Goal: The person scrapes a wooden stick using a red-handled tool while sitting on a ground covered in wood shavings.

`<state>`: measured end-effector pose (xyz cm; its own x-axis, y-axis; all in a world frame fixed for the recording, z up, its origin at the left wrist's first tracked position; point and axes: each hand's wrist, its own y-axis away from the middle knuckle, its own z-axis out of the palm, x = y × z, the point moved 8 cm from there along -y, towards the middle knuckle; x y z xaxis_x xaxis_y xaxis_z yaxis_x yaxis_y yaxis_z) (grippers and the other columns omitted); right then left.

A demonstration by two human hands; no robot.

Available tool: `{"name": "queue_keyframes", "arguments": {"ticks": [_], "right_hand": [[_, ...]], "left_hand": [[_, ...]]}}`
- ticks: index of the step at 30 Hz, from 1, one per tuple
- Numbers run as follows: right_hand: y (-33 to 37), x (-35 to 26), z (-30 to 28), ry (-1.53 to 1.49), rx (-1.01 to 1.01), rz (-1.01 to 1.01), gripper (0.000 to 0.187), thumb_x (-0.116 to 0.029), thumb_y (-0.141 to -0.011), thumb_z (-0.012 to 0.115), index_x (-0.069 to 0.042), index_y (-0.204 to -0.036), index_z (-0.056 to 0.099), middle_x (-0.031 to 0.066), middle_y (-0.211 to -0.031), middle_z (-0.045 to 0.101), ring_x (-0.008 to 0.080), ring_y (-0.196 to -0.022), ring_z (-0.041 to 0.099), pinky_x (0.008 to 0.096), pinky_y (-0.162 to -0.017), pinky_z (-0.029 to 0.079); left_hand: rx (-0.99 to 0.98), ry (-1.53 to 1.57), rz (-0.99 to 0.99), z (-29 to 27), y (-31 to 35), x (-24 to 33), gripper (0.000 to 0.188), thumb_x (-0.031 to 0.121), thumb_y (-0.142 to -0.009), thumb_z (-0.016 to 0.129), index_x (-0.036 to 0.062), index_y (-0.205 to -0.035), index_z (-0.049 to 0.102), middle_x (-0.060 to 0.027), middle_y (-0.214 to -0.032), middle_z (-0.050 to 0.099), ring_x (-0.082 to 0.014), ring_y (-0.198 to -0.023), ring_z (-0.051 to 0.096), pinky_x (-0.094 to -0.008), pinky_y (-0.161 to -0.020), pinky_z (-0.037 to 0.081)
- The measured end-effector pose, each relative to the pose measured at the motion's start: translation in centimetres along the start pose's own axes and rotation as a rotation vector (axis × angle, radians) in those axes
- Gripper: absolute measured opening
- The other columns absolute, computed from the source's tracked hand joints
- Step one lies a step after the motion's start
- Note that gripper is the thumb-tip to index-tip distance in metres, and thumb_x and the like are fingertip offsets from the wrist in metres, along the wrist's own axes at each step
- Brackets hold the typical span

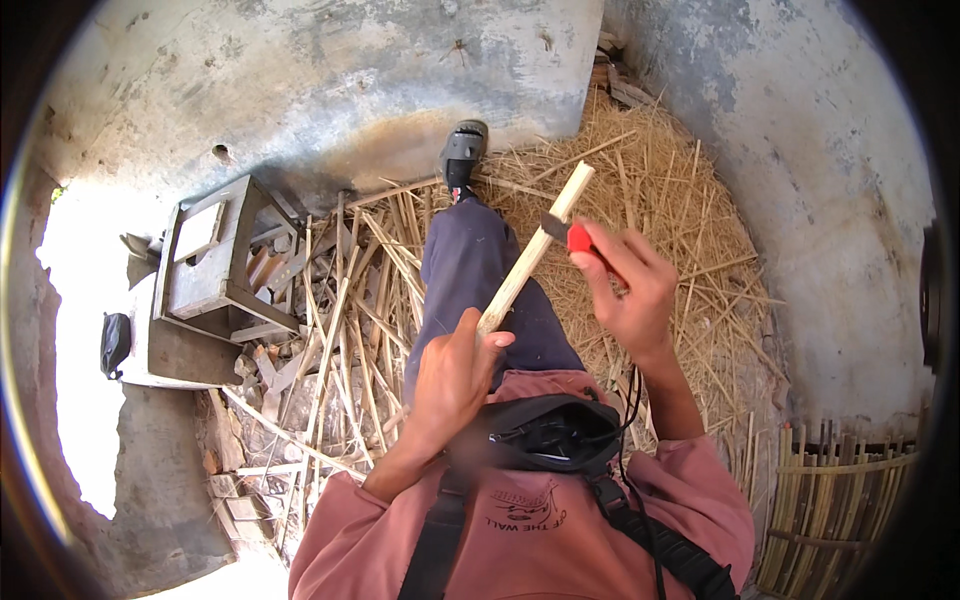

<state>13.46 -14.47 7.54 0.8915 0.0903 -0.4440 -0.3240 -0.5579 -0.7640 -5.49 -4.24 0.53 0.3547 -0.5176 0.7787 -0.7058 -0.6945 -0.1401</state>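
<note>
A pale strip of split wood or bamboo (522, 270) slants up and to the right in front of my legs. Its lower end is gripped in my left hand (458, 375), fingers wrapped round it and thumb pointing right. My right hand (635, 285) is closed on the red handle of a knife (556, 226). The dark blade lies across the strip near its upper end and appears to touch it. Part of the handle is hidden inside my fingers.
Straw-like shavings (690, 260) cover the floor on the right. Long loose strips (330, 340) and rubble lie at left, beside a worn wooden stool-like frame (215, 250). A woven slat basket or panel (835, 510) stands at lower right. Stained walls (330, 90) enclose the space.
</note>
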Motion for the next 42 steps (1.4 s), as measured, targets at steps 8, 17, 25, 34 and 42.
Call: {"name": "queue_keyframes", "arguments": {"ticks": [8,17,25,34,42], "right_hand": [[-1.3,0.3,0.1,-0.006,0.002,-0.007,0.033,-0.015,-0.089,0.085,-0.008,-0.121,0.08,0.0057,-0.078,0.067,0.0179,-0.061,0.065,0.0323,-0.053,0.047],[1.0,-1.7,3.2,-0.11,-0.171,-0.085,0.031,-0.026,-0.092,0.081,-0.011,-0.119,0.079,0.0047,-0.079,0.066,0.0204,-0.058,0.063,0.0345,-0.051,0.048],[2.0,-3.6,4.3,-0.137,-0.274,-0.138,0.033,-0.026,-0.089,0.083,-0.014,-0.12,0.079,0.0024,-0.078,0.064,0.019,-0.058,0.062,0.0335,-0.052,0.049],[2.0,-3.5,3.6,-0.101,-0.196,-0.127,0.033,-0.026,-0.089,0.083,-0.013,-0.119,0.08,0.0017,-0.076,0.062,0.0183,-0.057,0.061,0.0334,-0.051,0.048],[0.9,-2.3,2.7,-0.109,-0.132,-0.103,0.03,-0.025,-0.09,0.082,-0.012,-0.117,0.08,0.0028,-0.076,0.065,0.0179,-0.058,0.063,0.0327,-0.051,0.048]], "left_hand": [[-0.001,-0.021,-0.086,-0.7,-0.3,-0.3,0.051,0.04,-0.11,0.06,-0.0099,-0.119,0.062,-0.0284,-0.069,0.061,-0.0502,-0.068,0.06,-0.0556,-0.065,0.043],[0.13,0.03,0.087,-1.1,-0.3,-0.5,0.048,0.035,-0.107,0.065,-0.0115,-0.117,0.058,-0.0293,-0.066,0.059,-0.0526,-0.065,0.061,-0.0543,-0.058,0.044],[0.049,0.183,0.073,-1.0,-1.4,-1.2,0.05,0.034,-0.107,0.065,-0.0115,-0.125,0.055,-0.0277,-0.069,0.061,-0.0504,-0.067,0.063,-0.0513,-0.059,0.045],[-0.068,0.285,-0.006,-0.5,-1.3,0.1,0.054,0.034,-0.108,0.063,-0.0131,-0.133,0.054,-0.0278,-0.075,0.066,-0.0472,-0.072,0.068,-0.0493,-0.064,0.049],[0.066,0.052,0.035,-0.5,-0.1,-0.4,0.06,0.038,-0.108,0.063,-0.0179,-0.131,0.056,-0.0259,-0.066,0.06,-0.0402,-0.061,0.061,-0.048,-0.059,0.043]]}}
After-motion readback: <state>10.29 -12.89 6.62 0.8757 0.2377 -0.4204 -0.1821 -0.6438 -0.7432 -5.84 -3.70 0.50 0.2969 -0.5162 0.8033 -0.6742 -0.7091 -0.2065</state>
